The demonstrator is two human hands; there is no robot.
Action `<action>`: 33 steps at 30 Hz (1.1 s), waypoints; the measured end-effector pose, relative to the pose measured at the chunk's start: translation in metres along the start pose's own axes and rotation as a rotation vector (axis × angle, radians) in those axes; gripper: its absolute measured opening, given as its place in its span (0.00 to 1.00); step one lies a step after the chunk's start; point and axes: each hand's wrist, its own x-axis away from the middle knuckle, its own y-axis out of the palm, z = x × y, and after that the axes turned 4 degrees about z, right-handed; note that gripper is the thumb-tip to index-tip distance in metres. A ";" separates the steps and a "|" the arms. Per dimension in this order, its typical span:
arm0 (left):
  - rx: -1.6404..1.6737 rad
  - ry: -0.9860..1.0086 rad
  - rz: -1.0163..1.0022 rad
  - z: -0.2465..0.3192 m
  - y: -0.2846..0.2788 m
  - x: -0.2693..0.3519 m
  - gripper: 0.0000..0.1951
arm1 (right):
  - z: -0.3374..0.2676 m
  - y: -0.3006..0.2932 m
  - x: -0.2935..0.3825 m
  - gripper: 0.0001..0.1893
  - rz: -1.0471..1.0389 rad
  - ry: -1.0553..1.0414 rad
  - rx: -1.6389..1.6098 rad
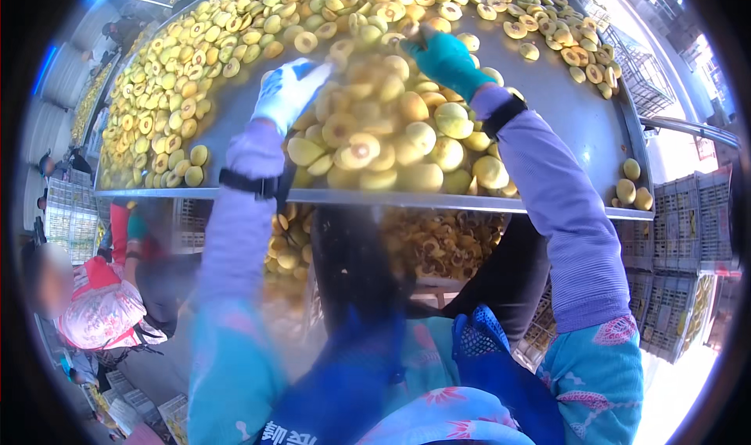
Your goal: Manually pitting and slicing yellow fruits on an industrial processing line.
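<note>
My left hand, in a white and blue glove, is at the left edge of a heap of halved yellow stone fruit. Its thumb stands apart from the fingers, and I see nothing held in it. At the heap's far right side, my right hand wears a teal glove. Its fingertips reach in among the fruit, and whether they grip a piece is hidden. Many halves lie cut side up, some with the brown stone or its hollow showing. The heap rests on a metal table and is partly blurred.
More fruit halves cover the table's left and far side. A raised metal rim runs along the front. Below it, a crate holds brown fruit waste. Stacked plastic crates stand at right. A person sits close at left.
</note>
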 end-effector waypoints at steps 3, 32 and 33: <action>-0.224 -0.053 -0.086 0.036 0.009 0.069 0.26 | -0.009 -0.015 0.035 0.20 0.216 -0.051 -0.123; 0.784 0.284 0.326 0.009 0.129 0.170 0.16 | -0.097 0.041 0.264 0.15 0.152 0.197 -0.771; 0.842 0.315 0.392 0.016 0.126 0.171 0.12 | -0.099 0.040 0.264 0.15 0.151 0.201 -0.771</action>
